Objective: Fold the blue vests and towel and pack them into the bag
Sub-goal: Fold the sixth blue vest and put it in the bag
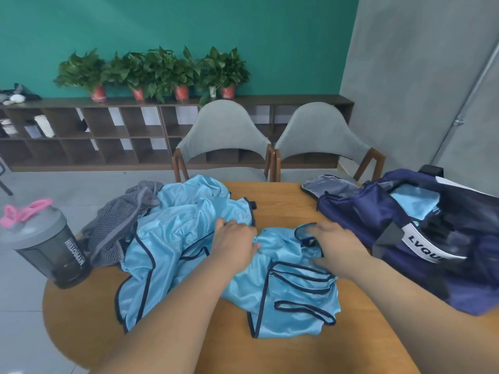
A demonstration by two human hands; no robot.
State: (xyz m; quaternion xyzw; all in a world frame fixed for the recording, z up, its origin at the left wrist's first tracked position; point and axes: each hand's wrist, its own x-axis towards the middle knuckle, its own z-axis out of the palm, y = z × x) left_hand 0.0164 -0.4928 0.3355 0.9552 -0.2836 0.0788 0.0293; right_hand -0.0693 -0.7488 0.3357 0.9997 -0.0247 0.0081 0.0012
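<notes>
The left hand lies on the crumpled blue vest in the middle of the surface, fingers curled into a bunch of its cloth. The right hand rests on the same vest with its fingertips at a dark-trimmed loop; blur hides whether they pinch it. Touching this vest on the left spreads a heap of blue vests, with the striped grey towel against its far left side. The open navy bag sits at the right of the wooden surface with light blue cloth inside; its white label reads "LVQU", the rest out of sight. The grey shaker bottle at the left edge reads "MYPROTEIN"
</notes>
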